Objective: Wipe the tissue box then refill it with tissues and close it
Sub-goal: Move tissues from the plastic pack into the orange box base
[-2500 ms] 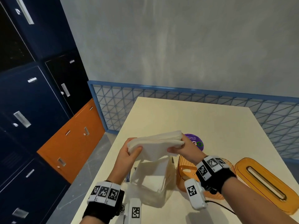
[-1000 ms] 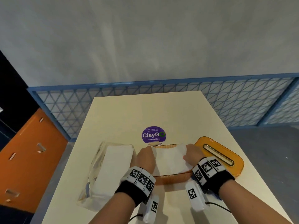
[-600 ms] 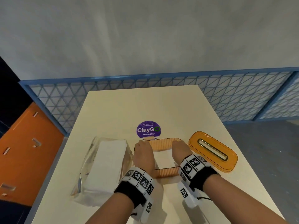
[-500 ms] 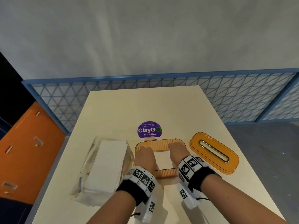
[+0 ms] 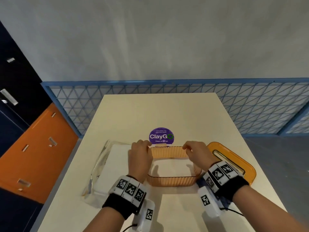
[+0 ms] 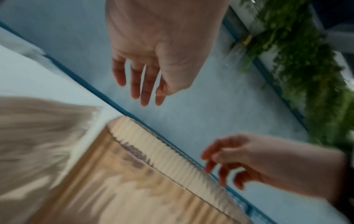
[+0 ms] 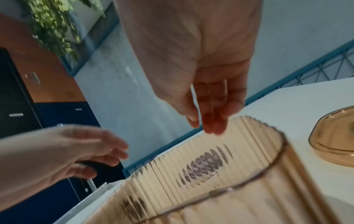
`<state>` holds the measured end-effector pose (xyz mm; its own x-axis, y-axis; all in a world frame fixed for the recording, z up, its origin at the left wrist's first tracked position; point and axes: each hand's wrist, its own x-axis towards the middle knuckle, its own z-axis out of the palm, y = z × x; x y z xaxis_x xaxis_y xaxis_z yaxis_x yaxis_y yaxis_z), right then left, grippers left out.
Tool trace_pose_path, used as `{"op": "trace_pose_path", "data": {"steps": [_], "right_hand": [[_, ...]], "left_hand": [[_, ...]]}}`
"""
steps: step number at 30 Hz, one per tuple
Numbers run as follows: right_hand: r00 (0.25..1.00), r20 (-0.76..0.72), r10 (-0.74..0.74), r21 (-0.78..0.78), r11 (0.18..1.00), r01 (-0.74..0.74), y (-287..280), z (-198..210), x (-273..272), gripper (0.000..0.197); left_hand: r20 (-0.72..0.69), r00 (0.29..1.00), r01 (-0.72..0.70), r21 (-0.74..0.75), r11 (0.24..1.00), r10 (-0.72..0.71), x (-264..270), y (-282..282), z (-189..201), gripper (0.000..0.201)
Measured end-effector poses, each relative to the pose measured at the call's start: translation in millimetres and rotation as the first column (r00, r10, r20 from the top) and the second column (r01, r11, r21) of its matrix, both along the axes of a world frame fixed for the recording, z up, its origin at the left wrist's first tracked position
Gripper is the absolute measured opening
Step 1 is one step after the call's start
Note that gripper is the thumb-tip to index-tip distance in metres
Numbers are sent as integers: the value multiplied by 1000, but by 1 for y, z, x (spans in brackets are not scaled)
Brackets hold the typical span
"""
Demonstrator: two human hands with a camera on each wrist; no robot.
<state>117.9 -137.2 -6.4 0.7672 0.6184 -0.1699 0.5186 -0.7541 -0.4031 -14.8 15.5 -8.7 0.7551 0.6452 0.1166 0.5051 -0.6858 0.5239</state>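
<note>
Your left hand (image 5: 140, 158) and right hand (image 5: 196, 152) hover with loosely curled fingers, holding nothing, at the far corners of the ribbed amber tissue box (image 5: 173, 180), which stands lidless near the table's (image 5: 160, 111) near edge with white tissues (image 5: 172, 167) lying inside. The amber slotted lid (image 5: 234, 158) lies just right of the box, the plastic-wrapped tissue pack (image 5: 108, 166) just left by the table's left edge, and a purple sticker (image 5: 161, 136) sits just behind.

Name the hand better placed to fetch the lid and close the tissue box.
Right. The right hand hovers at the box's right end, and the slotted orange lid lies on the table just beyond its wrist. The left hand is at the far end, beside the tissue pack.
</note>
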Motion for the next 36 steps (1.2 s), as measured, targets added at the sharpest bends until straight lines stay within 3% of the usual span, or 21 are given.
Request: {"op": "trace_pose_path", "data": {"steps": [2,4,6,8,11,23,28,34,36], "right_hand": [[996,77,-55,93,995,47,-17,-1,-2,30],[991,94,-94,63,994,89,-28,-7,-6,36],[994,7,-108,-14,994,108,-31,-16,-6,43],[990,-84,-111,-33,994,109,-29,-23,-5,41],[986,-117,-117,-18,993,116,-29,-33,0,36],[980,-149,-129,-69,990,120,-30,-34,1,50],[984,-143,-110,-80,992,99,-31,-32,0,52],[979,-164,-122,-131,986,101,-30,-26,-3,52],[989,-77,-123,-116,987,114,-28,-18,-6,52]], "left_hand": [[-45,986,-158,48,986,160,-19,18,-5,33],[-226,943,-243,36,969,244,-33,29,-17,46],[-391,889,-237,48,970,237,-41,33,-30,63],[-452,864,-208,84,975,223,-44,34,-40,68],[-439,865,-211,119,970,242,-46,33,-43,59],[-276,922,-293,-36,956,272,-52,34,-27,31],[-265,931,-242,62,968,250,-48,31,-22,27],[-237,936,-249,75,966,260,-51,36,-14,25],[-185,944,-258,95,962,271,-55,36,-5,25]]}}
